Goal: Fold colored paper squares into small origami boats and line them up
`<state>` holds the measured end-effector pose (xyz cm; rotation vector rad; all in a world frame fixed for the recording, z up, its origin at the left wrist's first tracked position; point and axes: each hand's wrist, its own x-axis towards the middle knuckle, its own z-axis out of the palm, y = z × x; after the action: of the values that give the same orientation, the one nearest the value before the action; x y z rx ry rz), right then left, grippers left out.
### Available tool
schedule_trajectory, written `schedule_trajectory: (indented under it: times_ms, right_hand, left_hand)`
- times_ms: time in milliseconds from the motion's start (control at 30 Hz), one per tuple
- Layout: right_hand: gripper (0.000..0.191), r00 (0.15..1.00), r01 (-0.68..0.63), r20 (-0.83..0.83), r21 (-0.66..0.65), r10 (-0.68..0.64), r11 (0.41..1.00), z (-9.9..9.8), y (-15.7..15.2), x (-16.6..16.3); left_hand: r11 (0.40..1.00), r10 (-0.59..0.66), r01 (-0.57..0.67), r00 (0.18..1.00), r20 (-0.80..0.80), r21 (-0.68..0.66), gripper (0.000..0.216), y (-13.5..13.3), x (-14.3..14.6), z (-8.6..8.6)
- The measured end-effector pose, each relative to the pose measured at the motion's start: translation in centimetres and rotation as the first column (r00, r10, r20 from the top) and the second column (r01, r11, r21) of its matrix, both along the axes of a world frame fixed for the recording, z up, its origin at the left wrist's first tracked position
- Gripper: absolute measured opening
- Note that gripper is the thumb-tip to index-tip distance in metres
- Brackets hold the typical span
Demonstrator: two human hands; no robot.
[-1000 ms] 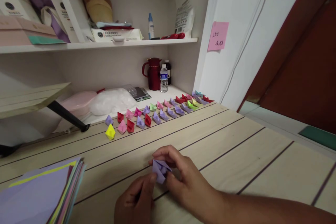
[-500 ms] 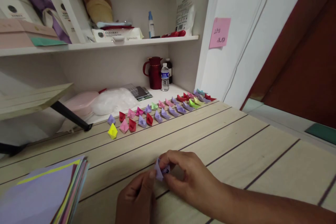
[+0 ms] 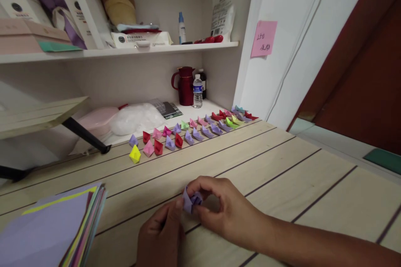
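Pale tabletop planks [image 3: 282, 158] are stretching before me. Right of the paper stack [image 3: 44, 231], a folded purple paper [image 3: 188, 205] is being held between 2 hands: the person's left hand [image 3: 161, 229] is pinching its left edge, the right hand [image 3: 227, 208] is gripping its right side narrowly. Beyond the stack, paper boats [image 3: 189, 138] are standing.

Free tabletop [image 3: 238, 153] beyond right hand [image 3: 224, 206], up to paper boats [image 3: 189, 138]

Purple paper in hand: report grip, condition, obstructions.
Left hand and right hand pinching purple paper. Folded, partly covered by the grip. Paper stack at left, paper boats beyond, both apart from hands.
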<state>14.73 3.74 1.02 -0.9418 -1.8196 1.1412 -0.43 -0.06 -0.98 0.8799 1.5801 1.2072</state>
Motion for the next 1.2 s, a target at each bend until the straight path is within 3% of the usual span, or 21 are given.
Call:
schedule_trajectory:
  times_ms: [400, 533, 667, 1200]
  right_hand:
    - [0.032, 0.999, -0.042, -0.038, -0.06, 0.04, 0.997, -0.17, 0.13, 0.17]
    - [0.036, 0.999, -0.047, -0.029, -0.036, 0.046, 0.998, -0.14, 0.06, 0.17]
    - [0.042, 0.999, -0.046, -0.027, -0.008, 0.046, 0.999, -0.25, 0.01, 0.15]
    - [0.02, 0.998, -0.052, -0.048, -0.11, 0.047, 0.993, -0.3, -0.15, 0.09]
  left_hand:
    - [0.999, 0.005, -0.007, 0.999, 0.048, 0.033, 0.054, 0.2, -0.29, -0.81]
    - [0.999, -0.03, 0.028, 0.998, 0.049, 0.027, 0.054, 0.36, -0.54, -1.01]
    - [0.999, 0.025, -0.029, 0.995, 0.093, 0.038, 0.054, 0.25, -0.34, -0.78]
    - [0.998, 0.006, -0.001, 0.996, -0.085, 0.055, 0.054, -0.17, 0.19, -0.36]
